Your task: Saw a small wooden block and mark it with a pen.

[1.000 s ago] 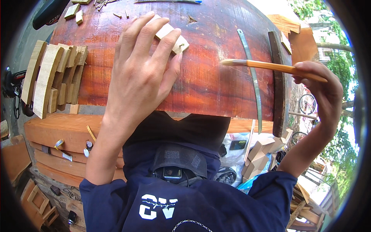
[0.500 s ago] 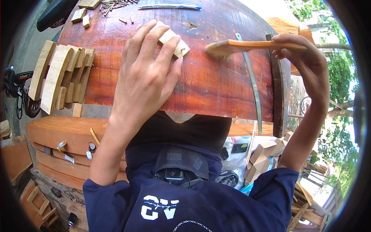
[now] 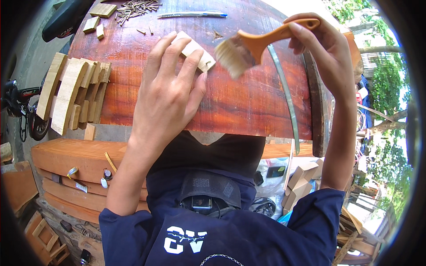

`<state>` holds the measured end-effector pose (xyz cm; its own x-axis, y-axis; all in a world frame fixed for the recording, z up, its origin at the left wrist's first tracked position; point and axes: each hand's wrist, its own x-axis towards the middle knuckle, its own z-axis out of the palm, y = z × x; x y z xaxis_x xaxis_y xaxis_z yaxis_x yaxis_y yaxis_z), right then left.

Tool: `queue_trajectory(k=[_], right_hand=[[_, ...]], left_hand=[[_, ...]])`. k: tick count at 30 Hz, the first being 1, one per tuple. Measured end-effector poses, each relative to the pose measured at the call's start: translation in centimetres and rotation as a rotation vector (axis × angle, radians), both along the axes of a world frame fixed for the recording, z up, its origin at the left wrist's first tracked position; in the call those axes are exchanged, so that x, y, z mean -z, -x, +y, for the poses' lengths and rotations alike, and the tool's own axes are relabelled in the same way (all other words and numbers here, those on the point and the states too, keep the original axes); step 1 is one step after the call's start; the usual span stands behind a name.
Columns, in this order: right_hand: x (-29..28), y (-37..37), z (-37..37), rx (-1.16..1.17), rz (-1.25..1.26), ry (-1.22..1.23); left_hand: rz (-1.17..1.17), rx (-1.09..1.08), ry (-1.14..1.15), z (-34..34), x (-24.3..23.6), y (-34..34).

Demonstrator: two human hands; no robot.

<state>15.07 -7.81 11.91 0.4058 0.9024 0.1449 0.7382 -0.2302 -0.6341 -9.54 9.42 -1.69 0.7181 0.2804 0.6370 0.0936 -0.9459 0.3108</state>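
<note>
Nearest, a dark blue shirt and both forearms rising from the lower edge. Just beyond, the near edge of a reddish polished slab of wood, curving across the middle, with stacked orange planks below it on the left and pale offcuts below on the right.

On the slab, open bare surface between the hands and toward the near edge. Along the left edge, a row of pale wooden strips leaning side by side. Toward the right edge, a thin curved metal band and a dark wooden bar running near to far.

Left hand spread flat, palm down, fingers extended and pressing a small pale wooden block against the slab. Right hand raised above the right side, fingers curled closed around the orange handle of a brush, pale bristles pointing left, just beside the block; contact with the wood not clear.

Farthest, a scatter of small nails, two little wood pieces, and a long thin blue-tipped pen-like thing near the far edge.
</note>
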Motion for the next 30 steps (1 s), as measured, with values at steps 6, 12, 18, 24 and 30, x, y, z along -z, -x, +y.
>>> queue_trajectory(k=[6,12,18,24,30], right_hand=[[-1.2,-3.3,-0.2,0.104,-0.143,-0.181],[-3.3,-0.3,-0.5,-0.143,0.121,0.063],[-1.4,-2.4,1.0,-0.165,0.05,0.152],[-1.4,-4.0,3.0,0.105,-0.752,-0.143],[-4.7,-7.4,-1.1,0.019,-0.129,-0.006]], left_hand=[[0.014,0.0,0.017,0.0,-0.1,0.1],[0.017,-0.003,0.017,0.1,0.0,0.2],[0.013,0.002,0.016,0.0,-0.2,0.2],[0.019,-0.001,0.016,0.1,0.1,0.2],[0.001,0.026,0.036,-0.3,-0.3,-0.3]])
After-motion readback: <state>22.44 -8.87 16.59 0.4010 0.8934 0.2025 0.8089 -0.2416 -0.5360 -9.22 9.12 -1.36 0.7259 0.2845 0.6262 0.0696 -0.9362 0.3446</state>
